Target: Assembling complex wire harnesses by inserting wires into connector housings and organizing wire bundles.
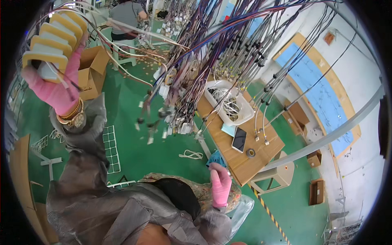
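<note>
My left hand, in a pink glove with a gold watch and bracelet at the wrist, is raised at the upper left. It is closed on a row of yellow-rimmed white blocks, whose exact kind I cannot make out. A short two-strand cable hangs over the palm. My right hand, also pink-gloved, is low by the near corner of the wooden table. Its fingers are loosely bent and apart, with nothing visible in them. Just behind its fingertips is a blue mesh-like item.
Dense bundles of hanging wires with connectors fill the upper middle. On the table are a white bin of cables, a phone and a tape roll. A cardboard box, plastic stool and another person are around.
</note>
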The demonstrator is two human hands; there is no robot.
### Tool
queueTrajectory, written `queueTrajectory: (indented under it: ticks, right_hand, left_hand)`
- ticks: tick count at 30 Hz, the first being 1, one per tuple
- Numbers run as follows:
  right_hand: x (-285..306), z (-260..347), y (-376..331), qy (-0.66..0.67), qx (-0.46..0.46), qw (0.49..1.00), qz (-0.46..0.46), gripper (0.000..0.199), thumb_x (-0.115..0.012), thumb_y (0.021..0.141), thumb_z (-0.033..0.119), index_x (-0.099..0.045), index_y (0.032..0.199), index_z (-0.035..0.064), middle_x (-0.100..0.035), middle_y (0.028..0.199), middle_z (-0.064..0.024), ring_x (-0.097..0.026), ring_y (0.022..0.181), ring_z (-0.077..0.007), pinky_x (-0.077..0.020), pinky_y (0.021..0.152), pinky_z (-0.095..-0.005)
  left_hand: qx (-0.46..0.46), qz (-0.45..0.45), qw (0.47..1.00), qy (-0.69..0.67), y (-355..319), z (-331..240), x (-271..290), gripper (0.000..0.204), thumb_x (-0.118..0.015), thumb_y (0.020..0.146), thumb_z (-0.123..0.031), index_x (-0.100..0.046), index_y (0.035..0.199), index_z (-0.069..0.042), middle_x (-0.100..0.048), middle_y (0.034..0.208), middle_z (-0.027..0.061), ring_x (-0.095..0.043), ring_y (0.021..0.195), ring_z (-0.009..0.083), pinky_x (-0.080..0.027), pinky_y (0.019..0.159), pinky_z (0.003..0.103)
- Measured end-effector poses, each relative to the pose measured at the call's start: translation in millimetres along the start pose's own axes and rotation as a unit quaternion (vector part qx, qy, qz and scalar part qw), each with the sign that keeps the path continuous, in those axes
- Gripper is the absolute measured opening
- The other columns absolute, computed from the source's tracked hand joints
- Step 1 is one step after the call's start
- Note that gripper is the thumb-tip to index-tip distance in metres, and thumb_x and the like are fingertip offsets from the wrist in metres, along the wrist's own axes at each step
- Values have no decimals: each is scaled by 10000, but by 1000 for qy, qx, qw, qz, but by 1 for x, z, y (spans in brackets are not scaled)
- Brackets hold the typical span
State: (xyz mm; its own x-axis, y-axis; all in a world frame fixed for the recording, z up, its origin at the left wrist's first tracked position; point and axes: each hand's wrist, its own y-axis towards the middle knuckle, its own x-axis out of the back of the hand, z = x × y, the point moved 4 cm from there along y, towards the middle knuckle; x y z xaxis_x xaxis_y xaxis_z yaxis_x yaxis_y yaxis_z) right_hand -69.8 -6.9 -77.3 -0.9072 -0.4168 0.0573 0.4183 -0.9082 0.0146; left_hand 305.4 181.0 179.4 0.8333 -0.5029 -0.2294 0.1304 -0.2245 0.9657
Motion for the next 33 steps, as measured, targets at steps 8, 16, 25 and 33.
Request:
queueTrajectory:
  ticks: [8, 16, 25, 33]
  right_hand:
    - [-52, 158, 135, -48, 380, 922, 62, 583, -479, 899, 295, -386, 1371, -33, -445, 1384, -153, -424, 1281, -264, -322, 1071, -393]
    - [-153, 260, 191, 350, 160, 865, 322, 1031, -356, 831, 782, -207, 1475, -9, -273, 1522, -179, -294, 1383, -325, -243, 1109, -502]
    - [-13, 435, 103, 416, 293, 766, 393, 813, -602, 862, 558, -367, 1283, -97, -475, 1054, -92, -471, 894, -158, -431, 783, -306]
    - [157, 656, 99, 180, 386, 895, 132, 76, -402, 926, -10, -472, 938, -38, -233, 599, 44, -232, 478, -81, -255, 460, -241]
  left_hand:
    - [-108, 5, 986, 128, -41, -49, -51, 692, -575, 795, -568, -510, 1319, -120, -414, 1455, 99, -287, 1385, 357, -54, 1138, 641]
    - [-120, -18, 987, 108, -81, -80, -42, 721, -532, 843, -573, -426, 1386, -112, -372, 1484, 95, -302, 1379, 352, -126, 1133, 611]
    - [-103, -83, 987, 90, -145, -57, 40, 742, -505, 895, -557, -336, 1455, -101, -327, 1513, 98, -316, 1376, 337, -204, 1136, 556]
    - [56, -292, 954, -37, -189, 95, 118, 649, -457, 953, -516, -336, 1448, -113, -389, 1463, 102, -425, 1305, 315, -368, 1075, 504]
